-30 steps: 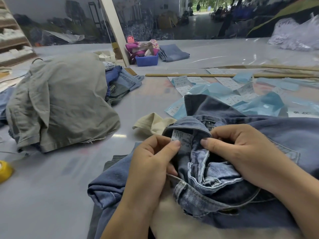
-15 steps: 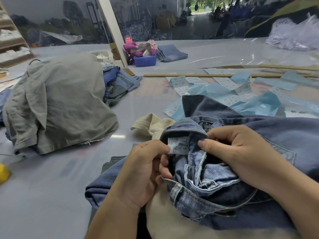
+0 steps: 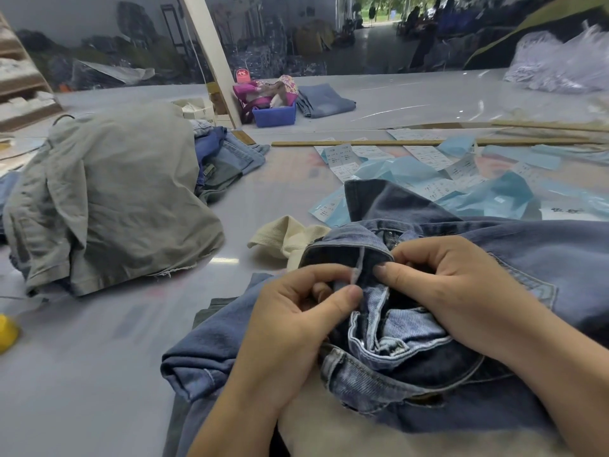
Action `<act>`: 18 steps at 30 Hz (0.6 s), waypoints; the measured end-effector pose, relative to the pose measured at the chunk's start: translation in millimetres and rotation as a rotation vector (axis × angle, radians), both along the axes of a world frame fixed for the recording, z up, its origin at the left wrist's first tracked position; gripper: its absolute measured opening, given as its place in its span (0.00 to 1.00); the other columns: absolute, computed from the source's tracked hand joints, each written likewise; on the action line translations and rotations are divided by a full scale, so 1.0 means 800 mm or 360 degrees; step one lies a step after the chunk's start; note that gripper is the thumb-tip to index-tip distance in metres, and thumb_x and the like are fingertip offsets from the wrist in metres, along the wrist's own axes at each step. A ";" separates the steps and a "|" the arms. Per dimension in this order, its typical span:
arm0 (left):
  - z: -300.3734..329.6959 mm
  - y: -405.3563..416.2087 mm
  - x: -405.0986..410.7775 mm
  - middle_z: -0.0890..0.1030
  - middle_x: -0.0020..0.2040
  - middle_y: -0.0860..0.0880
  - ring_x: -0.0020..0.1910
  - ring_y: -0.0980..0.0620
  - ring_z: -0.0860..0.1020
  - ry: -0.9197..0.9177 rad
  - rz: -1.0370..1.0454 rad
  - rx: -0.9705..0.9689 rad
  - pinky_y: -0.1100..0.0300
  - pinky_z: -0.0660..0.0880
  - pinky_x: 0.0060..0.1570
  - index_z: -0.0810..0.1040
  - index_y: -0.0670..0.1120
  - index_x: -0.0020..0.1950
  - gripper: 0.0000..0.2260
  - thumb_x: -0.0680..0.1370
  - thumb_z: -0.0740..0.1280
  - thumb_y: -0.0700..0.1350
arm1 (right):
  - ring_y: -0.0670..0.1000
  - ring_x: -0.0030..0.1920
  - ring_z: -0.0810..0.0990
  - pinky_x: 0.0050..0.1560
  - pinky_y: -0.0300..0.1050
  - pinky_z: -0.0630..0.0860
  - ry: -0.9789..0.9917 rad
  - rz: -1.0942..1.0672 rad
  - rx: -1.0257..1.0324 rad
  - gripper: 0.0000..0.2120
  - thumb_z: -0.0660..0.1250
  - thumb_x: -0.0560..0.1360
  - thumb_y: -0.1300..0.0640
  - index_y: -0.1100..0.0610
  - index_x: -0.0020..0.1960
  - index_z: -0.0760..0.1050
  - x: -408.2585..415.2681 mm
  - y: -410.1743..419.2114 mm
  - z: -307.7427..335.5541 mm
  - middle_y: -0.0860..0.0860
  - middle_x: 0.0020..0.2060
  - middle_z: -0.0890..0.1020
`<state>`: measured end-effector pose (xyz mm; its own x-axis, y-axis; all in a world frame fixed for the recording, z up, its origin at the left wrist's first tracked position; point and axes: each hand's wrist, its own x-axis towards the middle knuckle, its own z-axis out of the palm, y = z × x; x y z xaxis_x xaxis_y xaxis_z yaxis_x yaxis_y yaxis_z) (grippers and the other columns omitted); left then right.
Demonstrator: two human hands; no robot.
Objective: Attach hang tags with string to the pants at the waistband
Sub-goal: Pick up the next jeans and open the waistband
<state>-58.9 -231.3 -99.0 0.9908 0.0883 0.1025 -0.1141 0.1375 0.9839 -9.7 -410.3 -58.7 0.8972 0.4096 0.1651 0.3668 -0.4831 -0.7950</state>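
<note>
A pair of blue denim pants lies bunched in front of me, its waistband folded up toward me. My left hand pinches the waistband fabric at a narrow belt loop between thumb and fingers. My right hand grips the waistband from the right, thumb tip beside the loop, fingers curled into the denim. The white hang tag is hidden. I see no string.
A large grey-green garment pile sits at left. A cream fabric piece lies behind the pants. Paper tags and blue plastic bags are scattered at right. A wooden ruler and a blue bin stand farther back. A yellow object sits at the left edge.
The white tag that my left hand held against the waistband has gone out of sight. My left thumb and fingers have closed on the belt loop; my right hand stays on the denim.
</note>
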 end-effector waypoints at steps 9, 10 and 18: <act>0.001 -0.006 -0.007 0.80 0.30 0.48 0.27 0.56 0.75 0.0034 0.0237 0.0056 0.66 0.70 0.25 0.82 0.50 0.37 0.04 0.72 0.70 0.46 | 0.43 0.24 0.66 0.26 0.38 0.64 -0.0023 -0.0016 -0.0022 0.16 0.69 0.76 0.46 0.54 0.33 0.75 -0.002 0.004 -0.005 0.44 0.22 0.69; -0.001 -0.005 -0.008 0.78 0.28 0.50 0.25 0.57 0.72 0.0053 0.0272 0.0046 0.68 0.68 0.23 0.81 0.50 0.35 0.07 0.74 0.70 0.43 | 0.44 0.24 0.67 0.26 0.39 0.64 -0.0016 0.0002 -0.0026 0.16 0.69 0.76 0.47 0.55 0.33 0.75 -0.005 0.005 -0.005 0.45 0.22 0.69; 0.060 -0.010 -0.011 0.78 0.37 0.55 0.34 0.58 0.76 -0.0586 0.0736 0.1220 0.65 0.70 0.33 0.78 0.53 0.37 0.09 0.68 0.64 0.57 | 0.40 0.44 0.79 0.45 0.46 0.76 0.0147 0.0399 -0.0509 0.14 0.63 0.76 0.36 0.39 0.58 0.75 -0.014 -0.047 0.059 0.40 0.47 0.81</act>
<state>-67.3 -238.9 -51.0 0.7692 0.2413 0.5917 -0.3147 -0.6629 0.6794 -20.9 -447.8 -11.7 0.7682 0.6348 -0.0824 0.4385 -0.6157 -0.6547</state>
